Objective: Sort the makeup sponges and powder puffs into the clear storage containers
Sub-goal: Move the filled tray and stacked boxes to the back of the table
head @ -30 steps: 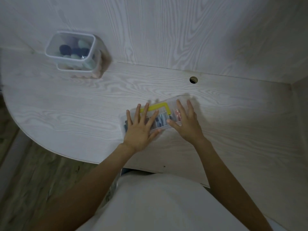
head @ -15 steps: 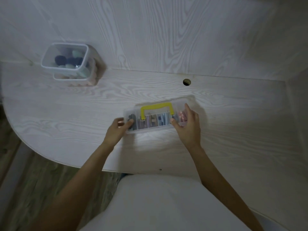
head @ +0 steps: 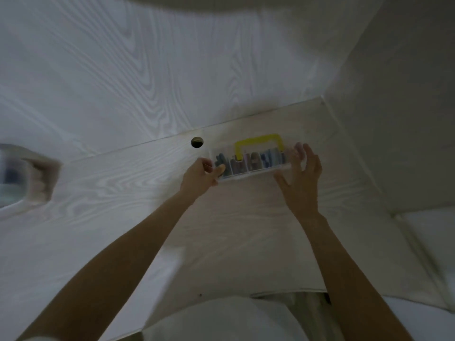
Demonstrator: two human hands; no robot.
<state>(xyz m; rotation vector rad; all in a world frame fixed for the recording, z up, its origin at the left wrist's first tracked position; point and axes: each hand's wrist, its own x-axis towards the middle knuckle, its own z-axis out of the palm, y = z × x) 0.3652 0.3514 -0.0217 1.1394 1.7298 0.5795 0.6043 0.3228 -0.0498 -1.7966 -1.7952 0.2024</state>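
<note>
Over desk (head: 123, 188), left hand (head: 199, 177) grips case (head: 248, 159); right hand (head: 301, 179) spread.

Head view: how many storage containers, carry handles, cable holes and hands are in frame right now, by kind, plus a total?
Clear storage containers: 2, the divided case and the tub at the left edge
Yellow handle: 1
Cable hole: 1
Hands: 2, left hand and right hand
Total: 6
</note>
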